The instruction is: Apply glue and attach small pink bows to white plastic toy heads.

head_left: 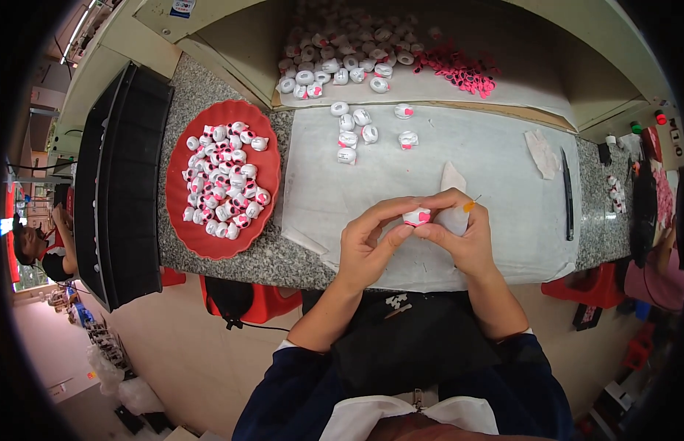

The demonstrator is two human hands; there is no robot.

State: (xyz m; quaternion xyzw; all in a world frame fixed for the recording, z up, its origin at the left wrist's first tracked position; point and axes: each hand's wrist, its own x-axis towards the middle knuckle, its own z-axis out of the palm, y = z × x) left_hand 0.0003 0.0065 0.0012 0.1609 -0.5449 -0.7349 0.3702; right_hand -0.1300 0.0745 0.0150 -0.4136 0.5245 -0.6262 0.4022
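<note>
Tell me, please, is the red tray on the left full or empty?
Mostly full: the red tray holds a heap of small white pieces with pink marks over its middle, and only its rim and lower edge show bare.

Glossy red plastic tray (182, 220), speckled stone counter (276, 257)

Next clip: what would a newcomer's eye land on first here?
Probably the red tray at the left of the bench, heaped with small white-and-pink pieces. Next, the left hand and right hand pinching one such piece together over the white sheet, with more pieces scattered beyond.
</note>
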